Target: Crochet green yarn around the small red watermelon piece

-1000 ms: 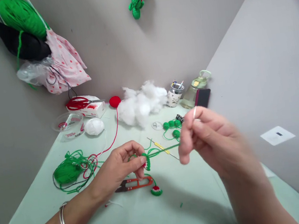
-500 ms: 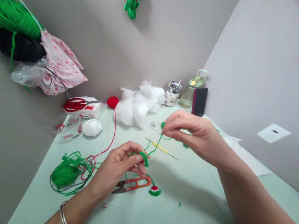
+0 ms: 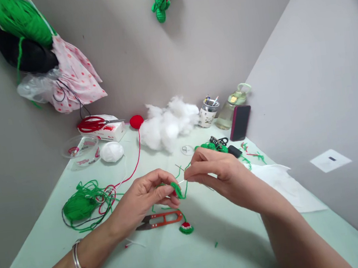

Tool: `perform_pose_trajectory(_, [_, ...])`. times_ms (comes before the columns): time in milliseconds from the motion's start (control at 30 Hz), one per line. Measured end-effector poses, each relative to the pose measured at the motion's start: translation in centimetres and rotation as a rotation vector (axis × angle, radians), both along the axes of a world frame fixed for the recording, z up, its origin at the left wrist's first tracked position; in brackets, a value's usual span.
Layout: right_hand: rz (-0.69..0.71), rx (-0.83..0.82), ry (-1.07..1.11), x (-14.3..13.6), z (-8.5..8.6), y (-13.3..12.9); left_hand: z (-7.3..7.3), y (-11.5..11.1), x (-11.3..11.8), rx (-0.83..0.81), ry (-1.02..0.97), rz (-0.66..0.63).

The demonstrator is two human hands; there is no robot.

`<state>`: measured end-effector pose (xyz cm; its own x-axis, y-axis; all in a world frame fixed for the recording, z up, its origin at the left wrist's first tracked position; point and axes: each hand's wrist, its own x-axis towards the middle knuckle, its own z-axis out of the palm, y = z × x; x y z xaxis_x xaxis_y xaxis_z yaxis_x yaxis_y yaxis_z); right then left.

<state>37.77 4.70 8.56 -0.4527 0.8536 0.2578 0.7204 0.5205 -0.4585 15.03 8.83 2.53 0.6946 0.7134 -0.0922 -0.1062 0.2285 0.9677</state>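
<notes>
My left hand [image 3: 155, 192] pinches a small green crocheted piece [image 3: 177, 190] with a bit of red at its edge. Just to its right, my right hand [image 3: 215, 171] is closed on a thin, pale needle [image 3: 181, 181] whose tip points at the piece. A strand of green yarn [image 3: 186, 189] loops from the crocheted piece up towards the right fingers. Orange-handled thread snips [image 3: 165, 218] lie below my left hand, beside a small crocheted watermelon slice [image 3: 186, 228] in red, white and green. A crochet hook is mostly hidden behind my right hand.
Green yarn [image 3: 79, 204] lies tangled at left, near a white yarn ball [image 3: 112, 152] and red yarn ball [image 3: 136, 122]. White stuffing [image 3: 167, 124], a pen jar [image 3: 208, 114], a bottle [image 3: 227, 112] and a phone [image 3: 240, 123] stand along the back. Red scissors [image 3: 93, 124] rest on a box.
My right hand has moved left and down, close to the crocheted piece. The green yarn, stretched before, now hangs in a loop, and the needle shows between the hands.
</notes>
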Motion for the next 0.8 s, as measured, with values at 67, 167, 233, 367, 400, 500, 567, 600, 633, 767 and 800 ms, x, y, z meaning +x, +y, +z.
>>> perform_pose_trajectory(67, [0.004, 0.008, -0.020, -0.08, -0.04, -0.03, -0.14, 0.08, -0.02, 0.001, 0.003, -0.004])
perform_pose_trajectory(167, [0.007, 0.031, -0.049, -0.13, -0.09, -0.09, -0.35, 0.13, -0.09, 0.000, -0.010, -0.010])
perform_pose_trajectory(233, [0.009, 0.044, -0.063, -0.14, -0.10, -0.14, -0.43, 0.10, -0.14, -0.003, -0.013, -0.013])
perform_pose_trajectory(367, [0.020, 0.056, -0.069, -0.21, -0.04, -0.21, -0.42, 0.04, -0.18, -0.003, -0.015, -0.021])
perform_pose_trajectory(400, [0.021, 0.057, -0.064, -0.25, -0.03, -0.20, -0.40, 0.04, -0.16, -0.003, -0.020, -0.024])
perform_pose_trajectory(500, [0.033, 0.041, -0.036, -0.41, -0.11, -0.11, -0.31, 0.05, -0.05, -0.005, -0.041, -0.034])
perform_pose_trajectory(567, [0.044, 0.021, -0.013, -0.51, -0.26, -0.05, -0.28, 0.02, 0.01, -0.009, -0.056, -0.040])
perform_pose_trajectory(600, [0.049, 0.011, -0.002, -0.56, -0.35, -0.02, -0.29, 0.00, 0.02, -0.013, -0.060, -0.044])
perform_pose_trajectory(633, [0.054, 0.001, 0.009, -0.62, -0.44, 0.00, -0.31, -0.03, 0.02, -0.020, -0.062, -0.047])
perform_pose_trajectory(767, [0.060, -0.034, 0.045, -0.87, -0.74, 0.18, -0.40, -0.11, -0.09, -0.034, -0.057, -0.048])
perform_pose_trajectory(800, [0.043, -0.033, 0.047, -0.93, -0.81, 0.28, -0.40, -0.11, -0.11, -0.036, -0.053, -0.042])
